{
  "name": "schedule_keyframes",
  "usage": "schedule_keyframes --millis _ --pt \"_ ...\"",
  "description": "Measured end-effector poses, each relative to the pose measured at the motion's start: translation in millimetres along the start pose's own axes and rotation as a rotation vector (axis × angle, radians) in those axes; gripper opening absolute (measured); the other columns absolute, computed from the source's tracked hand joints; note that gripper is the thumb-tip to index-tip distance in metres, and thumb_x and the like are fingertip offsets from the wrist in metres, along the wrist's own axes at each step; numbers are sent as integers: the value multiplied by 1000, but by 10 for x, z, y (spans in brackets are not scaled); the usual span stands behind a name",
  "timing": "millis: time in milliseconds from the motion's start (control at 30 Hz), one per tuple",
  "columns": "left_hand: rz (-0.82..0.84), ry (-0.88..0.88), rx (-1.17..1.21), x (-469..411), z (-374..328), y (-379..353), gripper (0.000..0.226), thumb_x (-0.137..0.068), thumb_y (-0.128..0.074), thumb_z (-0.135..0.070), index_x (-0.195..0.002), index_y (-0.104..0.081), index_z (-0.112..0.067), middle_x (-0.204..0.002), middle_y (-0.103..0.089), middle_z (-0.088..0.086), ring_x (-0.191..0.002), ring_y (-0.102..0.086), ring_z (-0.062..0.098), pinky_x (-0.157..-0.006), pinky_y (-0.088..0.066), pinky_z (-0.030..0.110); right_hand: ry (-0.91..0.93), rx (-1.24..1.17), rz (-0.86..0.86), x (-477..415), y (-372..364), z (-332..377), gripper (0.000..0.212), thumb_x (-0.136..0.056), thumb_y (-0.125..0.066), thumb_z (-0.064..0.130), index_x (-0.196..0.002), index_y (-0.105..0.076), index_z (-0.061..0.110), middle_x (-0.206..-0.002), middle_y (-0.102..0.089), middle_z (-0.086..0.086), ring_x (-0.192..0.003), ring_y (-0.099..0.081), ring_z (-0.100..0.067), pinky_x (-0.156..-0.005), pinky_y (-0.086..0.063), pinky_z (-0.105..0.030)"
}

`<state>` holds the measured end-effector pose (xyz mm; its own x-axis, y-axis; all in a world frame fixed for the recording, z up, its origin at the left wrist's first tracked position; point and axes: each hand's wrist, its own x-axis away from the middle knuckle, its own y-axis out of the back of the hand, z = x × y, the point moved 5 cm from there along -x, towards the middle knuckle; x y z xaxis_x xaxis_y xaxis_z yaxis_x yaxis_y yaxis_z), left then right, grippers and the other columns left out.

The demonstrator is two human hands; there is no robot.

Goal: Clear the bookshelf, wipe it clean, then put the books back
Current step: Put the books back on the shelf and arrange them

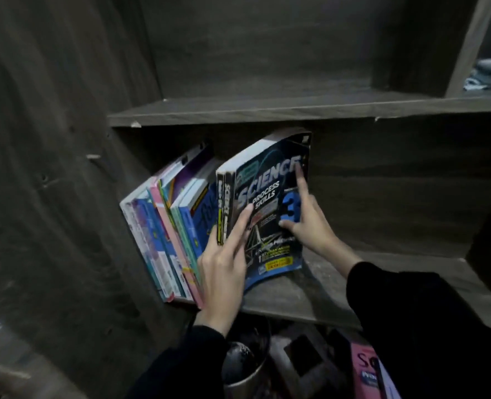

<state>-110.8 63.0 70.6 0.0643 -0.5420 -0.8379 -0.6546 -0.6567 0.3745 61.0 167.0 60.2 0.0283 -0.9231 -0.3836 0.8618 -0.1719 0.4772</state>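
Note:
A dark "Science Process Skills 3" book (270,197) stands tilted on the lower shelf board (382,272) of the dark wooden bookshelf, leaning left against a row of several colourful books (169,223). My left hand (224,260) lies against its spine and front cover with straight fingers. On the right part of the cover my right hand (307,217) presses flat, index finger stretched up to the title. The upper shelf board (267,110) holds nothing in this compartment.
Below the shelf stand a metal cup (244,367) and dark objects, with a pink book (365,375) at the bottom right. Grey cloth (489,73) lies in the upper right compartment. The bookshelf's side panel (51,168) fills the left.

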Motion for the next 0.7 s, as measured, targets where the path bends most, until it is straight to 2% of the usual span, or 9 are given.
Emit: schedule_keyframes --millis 100,200,267,333,400,433,467,567,700 --pt "-123 87 -1 55 220 -160 93 -77 -69 14 -140 -36 -46 -81 -53 3 -55 -36 13 -75 -52 25 105 51 -18 -271 -241 21 115 -84 -68 0 -139 13 62 -142 -43 -15 -74 -58 -14 -58 -45 -14" --pt "-113 195 5 170 393 -262 100 -80 -64 16 -141 -27 -55 -86 -39 -21 -43 -35 13 -85 -55 47 177 60 39 -445 -491 20 115 -84 -68 0 -137 12 64 -158 -20 -7 -94 -65 -22 -71 -52 -23" --pt "-94 217 34 216 492 -304 101 -84 -60 15 -140 -21 -60 -108 -52 -17 -45 -48 19 -106 -40 25 188 65 75 -535 -641 -13 116 -84 -68 0 -137 11 65 -160 -15 -3 -111 -58 -26 -83 -52 -26" --pt "-91 180 -8 228 551 -344 99 -85 -58 14 -143 -20 -56 -126 -54 -9 -48 -55 28 -109 -28 13 182 57 110 -605 -775 -72 116 -84 -68 0 -137 11 66 -160 -13 -2 -121 -51 -28 -89 -49 -27" --pt "-72 171 -23 231 568 -410 102 -85 -56 16 -144 -15 -56 -136 -48 17 -77 -64 42 -103 -30 9 173 32 120 -654 -859 -140 115 -84 -68 1 -138 11 64 -160 -10 3 -134 -38 -23 -97 -43 -27" --pt "-62 154 -22 242 560 -441 103 -85 -55 17 -145 -13 -56 -142 -36 18 -106 -57 45 -92 -39 18 161 25 114 -669 -889 -194 114 -85 -69 3 -138 11 64 -160 -11 2 -138 -32 -22 -103 -40 -30" --pt "-64 122 -31 262 552 -464 103 -85 -54 18 -146 -11 -53 -144 -28 11 -126 -41 37 -101 -35 25 135 13 109 -669 -921 -261 111 -85 -69 7 -137 11 65 -160 -13 0 -140 -30 -23 -107 -37 -34" --pt "-102 -62 -182 340 514 -509 92 -86 -46 15 -152 -9 -37 -148 -23 11 -130 -31 31 -96 -33 29 31 -26 138 -583 -1109 -527 92 -90 -65 24 -141 2 62 -156 -26 -11 -142 -27 -29 -113 -31 -44" --pt "-128 -85 -375 475 562 -585 56 -103 -16 -5 -154 -2 -23 -160 0 14 -146 -10 31 -115 -15 41 -152 -147 142 -274 -1517 -782 52 -100 -41 41 -147 -20 44 -148 -37 -7 -137 -34 -23 -102 -28 -28"
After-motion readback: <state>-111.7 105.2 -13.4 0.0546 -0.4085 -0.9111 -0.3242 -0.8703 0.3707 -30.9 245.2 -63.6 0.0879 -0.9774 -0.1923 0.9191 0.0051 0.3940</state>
